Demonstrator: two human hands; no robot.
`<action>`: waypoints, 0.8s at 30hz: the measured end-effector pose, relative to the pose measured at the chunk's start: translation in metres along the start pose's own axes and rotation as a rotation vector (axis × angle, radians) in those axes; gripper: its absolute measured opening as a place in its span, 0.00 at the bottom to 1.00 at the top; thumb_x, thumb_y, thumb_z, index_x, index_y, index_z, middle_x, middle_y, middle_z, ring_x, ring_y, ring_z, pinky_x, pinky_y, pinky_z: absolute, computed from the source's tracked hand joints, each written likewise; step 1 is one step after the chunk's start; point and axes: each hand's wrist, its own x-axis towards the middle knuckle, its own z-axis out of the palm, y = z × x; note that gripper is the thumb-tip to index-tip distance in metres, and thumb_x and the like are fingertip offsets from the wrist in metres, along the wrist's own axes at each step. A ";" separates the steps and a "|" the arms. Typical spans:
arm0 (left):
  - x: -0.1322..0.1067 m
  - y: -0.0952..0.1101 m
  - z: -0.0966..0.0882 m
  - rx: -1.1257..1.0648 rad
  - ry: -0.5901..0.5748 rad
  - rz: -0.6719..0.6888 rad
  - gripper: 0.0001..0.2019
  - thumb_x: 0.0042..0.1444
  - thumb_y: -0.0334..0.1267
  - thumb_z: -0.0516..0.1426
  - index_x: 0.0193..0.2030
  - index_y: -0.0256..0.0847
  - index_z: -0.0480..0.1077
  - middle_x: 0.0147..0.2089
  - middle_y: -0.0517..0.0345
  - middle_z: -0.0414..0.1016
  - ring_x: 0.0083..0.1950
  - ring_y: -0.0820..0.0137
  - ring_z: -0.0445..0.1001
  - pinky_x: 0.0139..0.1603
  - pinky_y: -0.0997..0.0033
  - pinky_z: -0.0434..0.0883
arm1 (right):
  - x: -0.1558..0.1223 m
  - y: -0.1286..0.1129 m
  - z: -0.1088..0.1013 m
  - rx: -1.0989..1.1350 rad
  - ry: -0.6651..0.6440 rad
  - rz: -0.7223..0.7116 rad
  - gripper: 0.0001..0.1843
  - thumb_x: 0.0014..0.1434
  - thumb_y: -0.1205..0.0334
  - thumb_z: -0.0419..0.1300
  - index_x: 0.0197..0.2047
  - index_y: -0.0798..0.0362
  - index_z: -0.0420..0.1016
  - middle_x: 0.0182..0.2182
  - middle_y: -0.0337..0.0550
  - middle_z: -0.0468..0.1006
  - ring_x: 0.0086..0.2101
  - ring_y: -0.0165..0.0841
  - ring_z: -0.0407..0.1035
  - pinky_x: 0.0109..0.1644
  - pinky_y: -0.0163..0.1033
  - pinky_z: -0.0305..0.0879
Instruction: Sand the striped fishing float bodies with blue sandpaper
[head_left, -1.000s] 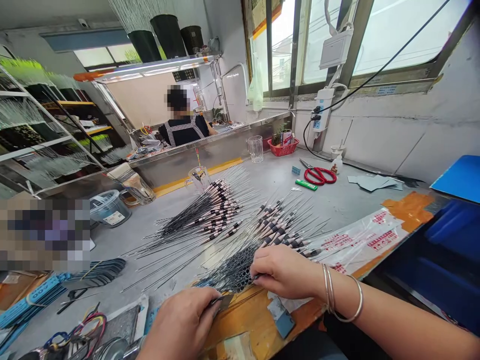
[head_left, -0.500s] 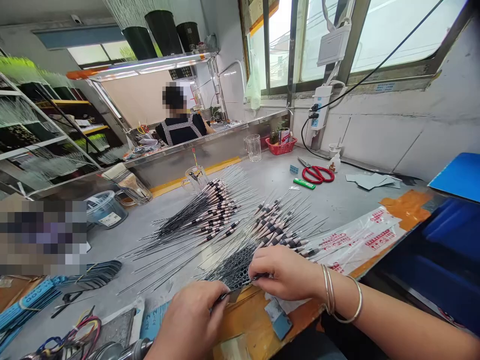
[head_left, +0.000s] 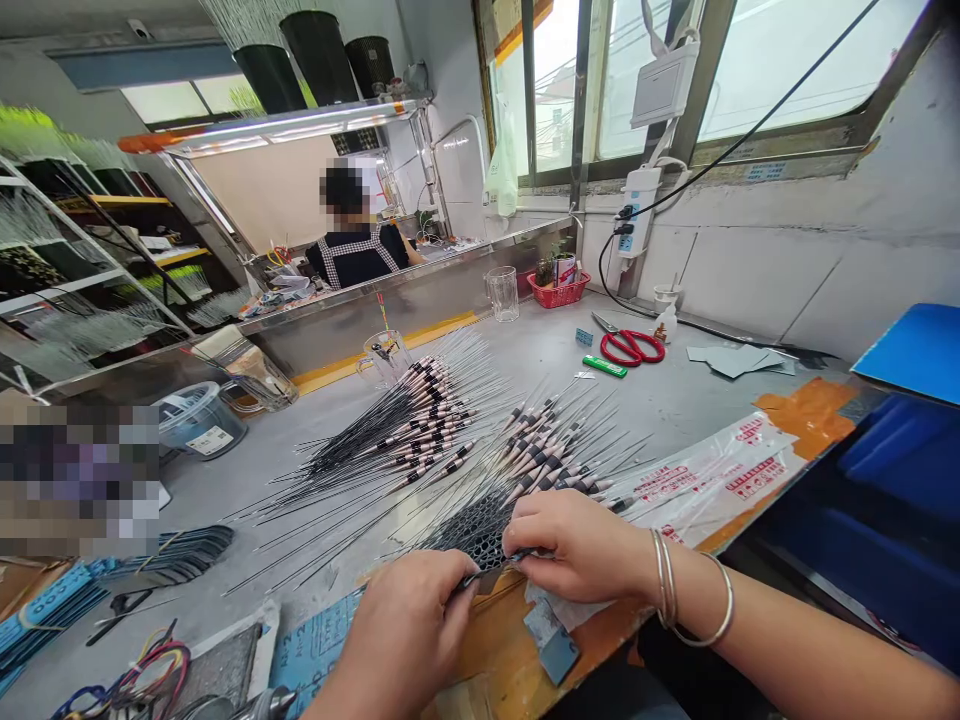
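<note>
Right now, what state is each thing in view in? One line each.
Left hand: pinching one end of a dark rod
Right hand: pinching the same rod
Black mesh: around a bundle of thin stems
Pink-and-black banded sticks: fanned out in a pile
Red-handled scissors: closed, lying flat
Glass tumbler: upright, looks empty
Power strip: plugged in

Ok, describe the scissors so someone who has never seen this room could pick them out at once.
Below the window, on the far side of the grey workbench, lie scissors. Only they have red loop handles, and a green stick lies just below them.
</note>
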 end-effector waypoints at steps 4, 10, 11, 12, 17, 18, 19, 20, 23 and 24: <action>0.006 0.005 0.000 -0.010 -0.003 0.010 0.10 0.61 0.35 0.50 0.38 0.48 0.73 0.36 0.61 0.79 0.40 0.64 0.77 0.38 0.67 0.67 | -0.003 0.002 -0.004 0.001 0.018 -0.014 0.07 0.54 0.68 0.57 0.36 0.52 0.74 0.31 0.40 0.72 0.33 0.32 0.65 0.34 0.34 0.56; 0.011 0.012 0.001 -0.014 -0.023 0.007 0.11 0.61 0.35 0.50 0.37 0.48 0.74 0.35 0.60 0.79 0.39 0.63 0.77 0.36 0.67 0.66 | -0.009 0.008 -0.004 0.018 0.042 -0.040 0.07 0.56 0.67 0.56 0.37 0.52 0.74 0.32 0.40 0.72 0.34 0.31 0.65 0.34 0.34 0.56; 0.011 0.013 0.001 -0.014 -0.025 0.006 0.11 0.61 0.35 0.50 0.37 0.47 0.73 0.35 0.60 0.79 0.39 0.63 0.77 0.36 0.67 0.66 | -0.010 0.009 -0.004 0.020 0.046 -0.040 0.07 0.56 0.67 0.56 0.37 0.52 0.74 0.32 0.40 0.72 0.34 0.32 0.65 0.34 0.34 0.56; 0.012 0.013 0.000 -0.014 -0.028 0.008 0.11 0.61 0.35 0.50 0.37 0.47 0.73 0.35 0.60 0.79 0.39 0.63 0.76 0.35 0.67 0.66 | -0.010 0.009 -0.005 0.020 0.049 -0.039 0.07 0.56 0.67 0.56 0.37 0.52 0.74 0.32 0.40 0.72 0.34 0.32 0.65 0.34 0.34 0.56; 0.015 0.016 0.002 -0.015 -0.023 0.021 0.10 0.61 0.35 0.50 0.37 0.47 0.73 0.35 0.60 0.78 0.39 0.63 0.76 0.36 0.67 0.65 | -0.011 0.010 -0.006 -0.006 0.033 -0.020 0.07 0.55 0.66 0.57 0.37 0.51 0.74 0.32 0.40 0.72 0.33 0.32 0.66 0.34 0.35 0.55; 0.016 0.017 0.002 -0.014 -0.022 0.023 0.10 0.61 0.35 0.50 0.36 0.46 0.73 0.34 0.60 0.78 0.38 0.64 0.76 0.35 0.68 0.65 | -0.011 0.010 -0.006 -0.020 0.025 -0.011 0.07 0.54 0.66 0.57 0.37 0.51 0.74 0.32 0.40 0.72 0.33 0.32 0.66 0.33 0.35 0.55; 0.017 0.017 0.002 -0.013 -0.022 0.025 0.10 0.61 0.34 0.50 0.35 0.46 0.72 0.34 0.60 0.78 0.37 0.64 0.76 0.35 0.68 0.64 | -0.011 0.010 -0.006 -0.036 0.018 -0.002 0.07 0.53 0.66 0.57 0.37 0.51 0.74 0.32 0.40 0.72 0.33 0.32 0.66 0.33 0.35 0.55; 0.017 0.018 0.002 -0.012 -0.022 0.028 0.11 0.61 0.34 0.50 0.34 0.46 0.72 0.33 0.60 0.78 0.37 0.64 0.76 0.34 0.68 0.64 | -0.012 0.010 -0.005 -0.049 0.014 0.007 0.07 0.53 0.67 0.57 0.36 0.51 0.74 0.31 0.40 0.72 0.33 0.32 0.66 0.32 0.35 0.54; 0.019 0.020 0.002 -0.018 -0.024 0.040 0.11 0.61 0.34 0.49 0.35 0.46 0.73 0.34 0.60 0.78 0.36 0.65 0.75 0.34 0.69 0.63 | -0.014 0.012 -0.004 -0.048 0.021 0.010 0.07 0.53 0.67 0.57 0.36 0.51 0.74 0.31 0.40 0.72 0.33 0.32 0.65 0.33 0.35 0.54; 0.020 0.020 0.002 -0.022 -0.026 0.046 0.11 0.61 0.34 0.49 0.35 0.46 0.73 0.34 0.60 0.78 0.37 0.65 0.75 0.34 0.69 0.63 | -0.015 0.012 -0.004 -0.041 0.028 0.006 0.07 0.53 0.67 0.56 0.36 0.51 0.73 0.31 0.39 0.72 0.33 0.32 0.65 0.33 0.35 0.55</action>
